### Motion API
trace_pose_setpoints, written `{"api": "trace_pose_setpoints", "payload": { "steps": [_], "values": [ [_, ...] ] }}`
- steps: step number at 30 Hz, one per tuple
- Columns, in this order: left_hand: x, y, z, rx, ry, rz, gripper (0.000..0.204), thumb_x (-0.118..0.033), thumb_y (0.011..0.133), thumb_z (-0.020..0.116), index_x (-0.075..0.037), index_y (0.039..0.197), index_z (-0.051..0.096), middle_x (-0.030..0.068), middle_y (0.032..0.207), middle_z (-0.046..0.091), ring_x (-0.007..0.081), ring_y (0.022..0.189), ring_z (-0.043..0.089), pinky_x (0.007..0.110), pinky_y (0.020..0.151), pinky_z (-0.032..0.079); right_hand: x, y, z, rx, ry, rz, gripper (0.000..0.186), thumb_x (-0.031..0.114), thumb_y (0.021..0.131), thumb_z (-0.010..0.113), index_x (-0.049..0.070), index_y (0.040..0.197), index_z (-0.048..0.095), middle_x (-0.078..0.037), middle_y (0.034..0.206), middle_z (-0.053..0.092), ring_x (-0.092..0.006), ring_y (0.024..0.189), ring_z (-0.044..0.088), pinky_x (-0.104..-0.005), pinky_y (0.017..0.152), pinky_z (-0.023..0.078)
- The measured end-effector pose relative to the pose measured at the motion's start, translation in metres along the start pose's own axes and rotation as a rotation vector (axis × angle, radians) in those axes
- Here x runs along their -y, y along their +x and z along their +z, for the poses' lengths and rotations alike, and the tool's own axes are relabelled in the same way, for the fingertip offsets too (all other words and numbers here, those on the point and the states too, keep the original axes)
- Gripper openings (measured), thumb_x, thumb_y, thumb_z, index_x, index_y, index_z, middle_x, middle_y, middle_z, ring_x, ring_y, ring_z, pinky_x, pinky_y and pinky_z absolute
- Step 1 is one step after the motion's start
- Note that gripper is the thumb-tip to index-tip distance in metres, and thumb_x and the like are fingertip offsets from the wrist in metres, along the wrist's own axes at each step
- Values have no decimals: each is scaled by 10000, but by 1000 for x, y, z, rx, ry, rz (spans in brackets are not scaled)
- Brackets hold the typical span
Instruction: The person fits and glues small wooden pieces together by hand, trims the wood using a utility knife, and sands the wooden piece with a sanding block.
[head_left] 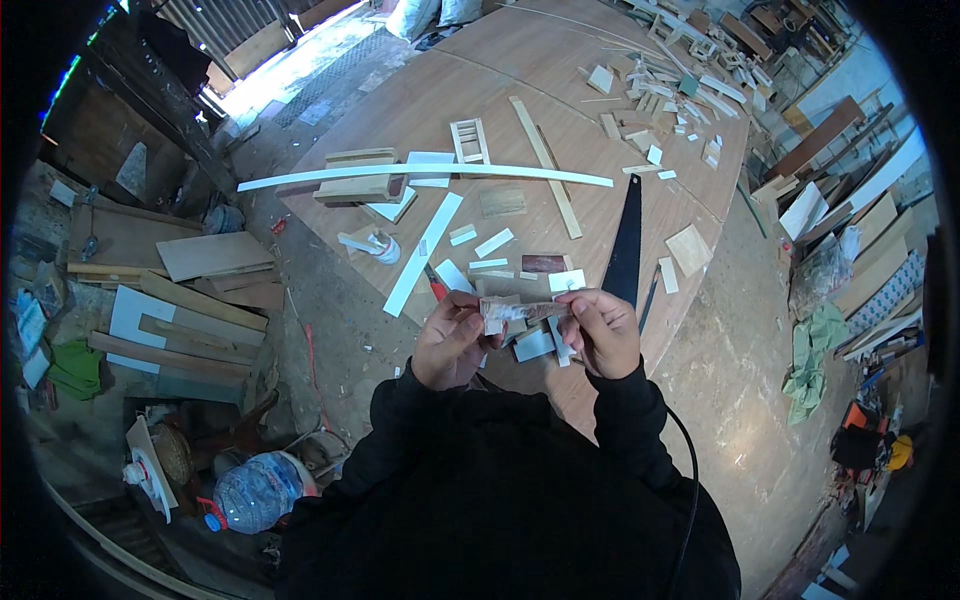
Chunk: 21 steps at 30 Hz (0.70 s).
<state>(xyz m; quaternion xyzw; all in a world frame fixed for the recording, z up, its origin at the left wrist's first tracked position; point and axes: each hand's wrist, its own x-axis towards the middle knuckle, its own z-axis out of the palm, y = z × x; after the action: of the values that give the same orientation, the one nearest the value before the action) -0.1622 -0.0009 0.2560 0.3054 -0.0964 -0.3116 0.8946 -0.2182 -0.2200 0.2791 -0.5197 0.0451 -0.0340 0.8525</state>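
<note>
While both hands (447,340) (606,333) pinch its ends | crinkled shiny strip (525,311) points sideways | long axis left to right

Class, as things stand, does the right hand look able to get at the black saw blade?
Probably yes: the black saw blade lies just beyond the right hand, and nothing covers its visible part. That hand is pinching a small, clear-looking packet, though, so it would likely have to let go first.
</note>
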Motion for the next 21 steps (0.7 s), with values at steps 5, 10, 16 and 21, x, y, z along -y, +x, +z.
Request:
{"api": "trace_pose_setpoints", "payload": {
  "steps": [5, 10, 16, 21],
  "values": [
    [1, 0, 5, -67, 4, 16, 305, -168, 900, 631, -97, 1157, 482, 112, 1032, 565, 246, 936, 583, 413, 832, 449, 9, -5, 5, 17, -128, 79, 243, 158, 972, 520, -30, 1063, 645, -70, 696, 640, -75, 560, 542, -189, 521, 397],
    [5, 0, 5, -37, 31, 50, 354, -195, 900, 639, -91, 1188, 461, 105, 1034, 565, 239, 918, 583, 402, 810, 447, 7, -3, 4, -1, -105, 61, 244, 159, 970, 523, -33, 1059, 645, -71, 709, 642, -80, 570, 547, -194, 527, 400],
    [7, 0, 6, -62, -8, 36, 379, -216, 892, 647, -100, 1198, 457, 95, 1034, 563, 227, 907, 570, 389, 803, 436, 5, -4, 0, 44, -131, 72, 248, 156, 968, 522, -41, 1058, 642, -70, 719, 639, -88, 584, 553, -204, 542, 412],
    [5, 1, 10, -12, 13, 39, 362, -212, 897, 639, -108, 1190, 453, 93, 1035, 562, 225, 926, 555, 391, 815, 427, 2, 0, 4, -37, -129, 62, 251, 159, 966, 531, -47, 1060, 640, -70, 723, 636, -89, 583, 552, -210, 542, 418]
  ]
}}
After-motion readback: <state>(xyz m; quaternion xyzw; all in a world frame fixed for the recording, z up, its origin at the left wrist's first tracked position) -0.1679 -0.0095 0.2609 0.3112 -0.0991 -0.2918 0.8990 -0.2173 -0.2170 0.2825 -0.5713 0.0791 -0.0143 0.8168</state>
